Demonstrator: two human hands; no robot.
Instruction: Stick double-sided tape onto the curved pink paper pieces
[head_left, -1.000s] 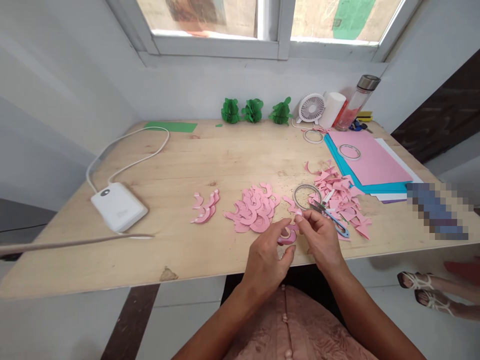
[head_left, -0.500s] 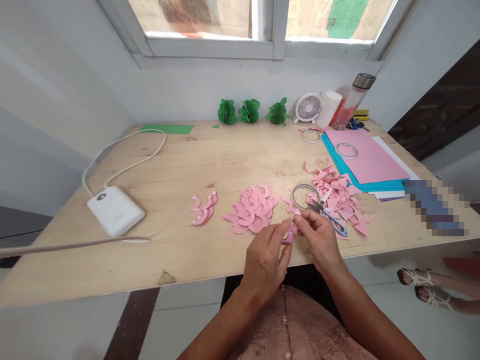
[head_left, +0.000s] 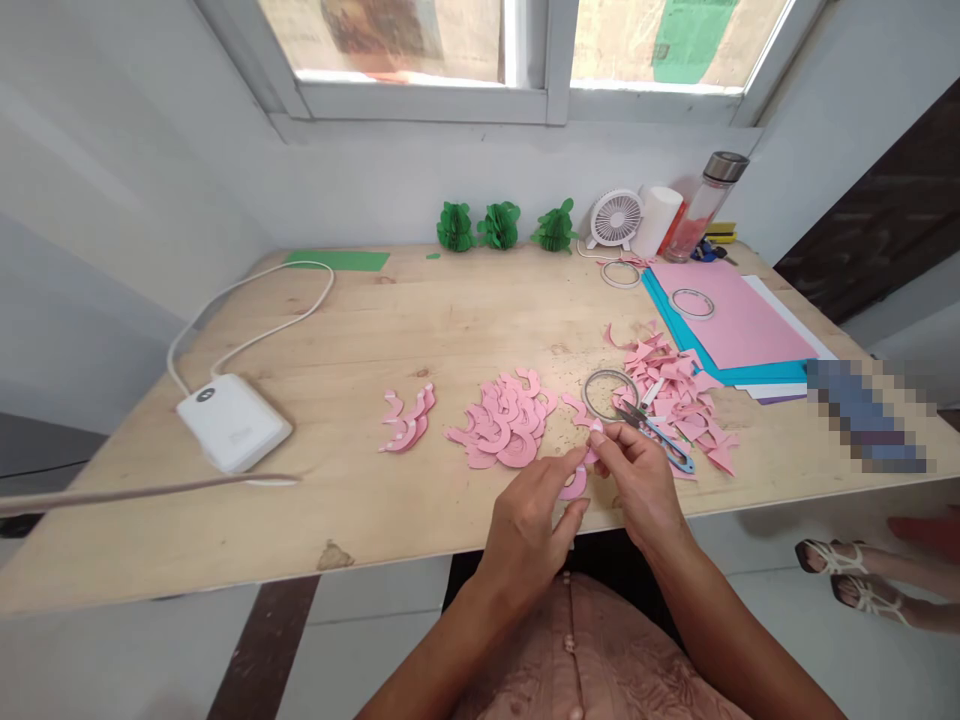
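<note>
My right hand (head_left: 637, 465) is closed, thumb and fingers pinching a small curved pink paper cutout (head_left: 595, 428) with a whitish spot near its end. My left hand (head_left: 534, 510) is beside it, thumb apart from the index finger, whose tip touches the pink paper. In the gap between them shows a pink curved part (head_left: 574, 486); whether it belongs to the same cutout I cannot tell. Left of my hands lies a heap of pink scalloped cutouts (head_left: 506, 420), and farther left a smaller group with whitish strips (head_left: 409, 418). Scissors (head_left: 664, 440) lie beyond my right hand.
Pink scraps (head_left: 675, 385) surround the scissors, near a tape roll (head_left: 611, 394). Coloured sheets (head_left: 757, 325) lie at right. Green paper shapes (head_left: 499, 226), a fan (head_left: 616, 218) and a bottle (head_left: 705, 208) line the wall. A white device (head_left: 234, 425) with a cable lies left.
My left thumb has moved down, away from the index finger, and more of the pink curved part shows between them. My right hand keeps its pinch almost in place.
</note>
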